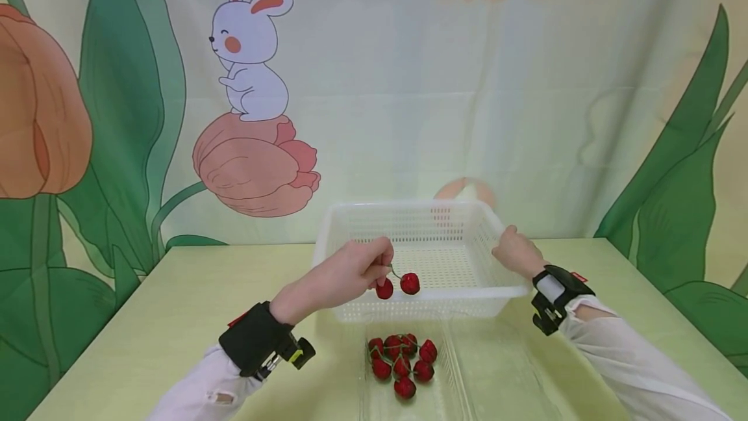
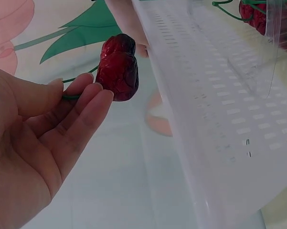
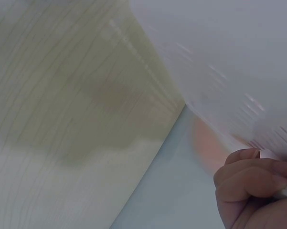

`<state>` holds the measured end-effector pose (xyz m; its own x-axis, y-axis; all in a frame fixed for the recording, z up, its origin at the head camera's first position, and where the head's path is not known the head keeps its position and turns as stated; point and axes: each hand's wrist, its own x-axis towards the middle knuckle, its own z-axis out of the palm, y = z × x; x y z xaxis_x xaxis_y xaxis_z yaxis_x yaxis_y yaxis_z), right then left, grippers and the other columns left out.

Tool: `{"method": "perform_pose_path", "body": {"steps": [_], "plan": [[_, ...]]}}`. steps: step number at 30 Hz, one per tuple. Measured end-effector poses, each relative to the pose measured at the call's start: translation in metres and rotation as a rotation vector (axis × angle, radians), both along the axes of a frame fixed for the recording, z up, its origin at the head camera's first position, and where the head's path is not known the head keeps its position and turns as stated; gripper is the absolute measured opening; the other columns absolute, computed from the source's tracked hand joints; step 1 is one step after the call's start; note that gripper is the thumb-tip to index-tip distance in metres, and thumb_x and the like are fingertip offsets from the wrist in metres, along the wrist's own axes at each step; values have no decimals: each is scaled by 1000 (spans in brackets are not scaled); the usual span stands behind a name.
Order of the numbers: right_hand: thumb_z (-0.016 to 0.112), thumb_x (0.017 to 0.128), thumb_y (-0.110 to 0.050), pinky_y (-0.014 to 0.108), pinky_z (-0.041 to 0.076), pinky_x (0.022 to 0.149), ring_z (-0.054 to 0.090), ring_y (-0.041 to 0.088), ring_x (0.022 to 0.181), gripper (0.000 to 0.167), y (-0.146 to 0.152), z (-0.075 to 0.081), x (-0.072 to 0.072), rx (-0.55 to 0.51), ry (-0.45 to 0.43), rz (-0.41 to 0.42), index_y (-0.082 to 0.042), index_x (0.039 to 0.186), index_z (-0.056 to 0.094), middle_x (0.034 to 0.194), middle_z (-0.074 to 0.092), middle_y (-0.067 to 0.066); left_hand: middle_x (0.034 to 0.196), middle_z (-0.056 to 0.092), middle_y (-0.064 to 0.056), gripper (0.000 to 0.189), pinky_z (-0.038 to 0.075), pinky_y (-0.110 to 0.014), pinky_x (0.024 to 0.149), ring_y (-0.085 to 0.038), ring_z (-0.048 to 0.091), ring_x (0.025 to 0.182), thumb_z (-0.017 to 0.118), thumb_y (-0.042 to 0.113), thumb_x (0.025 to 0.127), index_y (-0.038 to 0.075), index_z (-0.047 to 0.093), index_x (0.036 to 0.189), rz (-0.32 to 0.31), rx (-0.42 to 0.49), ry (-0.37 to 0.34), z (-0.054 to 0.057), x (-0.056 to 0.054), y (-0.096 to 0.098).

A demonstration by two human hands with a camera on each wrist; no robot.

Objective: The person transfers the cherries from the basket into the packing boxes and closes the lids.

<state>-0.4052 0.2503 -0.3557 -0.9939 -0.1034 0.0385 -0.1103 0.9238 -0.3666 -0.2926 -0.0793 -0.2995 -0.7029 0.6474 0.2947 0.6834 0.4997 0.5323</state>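
My left hand (image 1: 356, 266) pinches the green stem of a pair of dark red cherries (image 1: 410, 283) between thumb and fingertips. In the head view the pair hangs over the near side of a white perforated plastic basket (image 1: 403, 301). The left wrist view shows the cherries (image 2: 118, 69) just past the fingertips, beside the basket wall (image 2: 167, 95). My right hand (image 1: 519, 252) grips the basket's right rim, its fingers (image 3: 248, 181) curled at the edge. In front of the basket, several more cherries (image 1: 401, 366) with green stems lie in one half of a clear plastic container (image 1: 461, 375).
The container's other clear half (image 1: 502, 369) lies flat on its right. All stand on a pale yellow-green table (image 1: 269, 271). Behind the table hangs a curtain (image 1: 386, 115) printed with a rabbit, tulips and leaves.
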Motion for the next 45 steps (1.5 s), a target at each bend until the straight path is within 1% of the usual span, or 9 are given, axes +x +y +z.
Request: {"method": "perform_pose_path", "body": {"steps": [4, 9, 15, 19, 24, 29, 35, 40, 45], "plan": [[54, 99, -10, 32, 42, 57, 50, 24, 62, 34, -1, 1, 1, -2, 5, 9, 20, 104, 38, 72, 47, 15, 74, 54, -6, 19, 38, -21, 63, -6, 46, 66, 47, -8, 102, 7, 46, 89, -11, 2, 1, -1, 3, -1], [54, 98, -10, 30, 40, 57, 49, 23, 62, 35, -1, 3, 0, -13, 2, 3, 20, 105, 38, 72, 45, 13, 75, 55, -5, 18, 38, -21, 63, -6, 47, 67, 47, -8, 101, 7, 46, 90, -24, 5, 8, -3, 6, -2], [54, 99, -8, 28, 38, 53, 46, 20, 57, 34, 2, -1, -3, 4, 37, 48, 22, 103, 38, 67, 42, 9, 75, 55, -5, 19, 37, -20, 61, -5, 45, 66, 48, -8, 102, 7, 46, 91, -31, -2, 11, -5, 11, -2], [54, 98, -8, 28, 38, 51, 45, 19, 55, 34, 4, -3, -4, 6, 60, 67, 23, 101, 38, 65, 41, 8, 74, 52, -2, 20, 36, -19, 62, -3, 44, 65, 49, -8, 101, 8, 44, 89, -51, -5, 30, -7, 16, -2], [54, 99, -8, 28, 38, 52, 45, 19, 56, 35, 3, -4, -4, 6, 46, 59, 23, 102, 38, 66, 41, 8, 75, 47, 3, 20, 34, -19, 63, -2, 41, 65, 48, -8, 101, 8, 44, 89, -73, -10, 35, -9, 22, -2], [55, 99, -9, 29, 39, 53, 47, 20, 58, 35, 3, -4, -4, 4, 35, 43, 22, 104, 37, 68, 43, 9, 76, 48, 2, 20, 36, -19, 64, -2, 42, 66, 49, -9, 101, 8, 44, 90, -91, -2, 20, -14, 28, -3], [55, 99, -9, 30, 40, 54, 47, 21, 60, 34, 2, -3, -3, -2, 22, 27, 20, 103, 37, 69, 43, 10, 76, 51, 0, 22, 43, -19, 67, -2, 47, 69, 51, -12, 98, 7, 45, 90, -97, -9, 10, -17, 33, -2], [54, 99, -10, 31, 41, 56, 49, 23, 62, 33, 2, -2, -2, -12, 1, 6, 18, 103, 37, 72, 45, 12, 77, 54, -3, 21, 48, -20, 69, -3, 52, 70, 51, -12, 98, 7, 46, 91, -107, -19, 1, -18, 37, -1], [54, 99, -10, 31, 41, 56, 49, 23, 62, 33, 0, -1, -1, -10, -4, 1, 18, 104, 38, 72, 46, 12, 77, 55, -2, 20, 45, -18, 66, 0, 48, 68, 51, -10, 99, 8, 46, 92, -125, -31, -11, -21, 42, 0]]}}
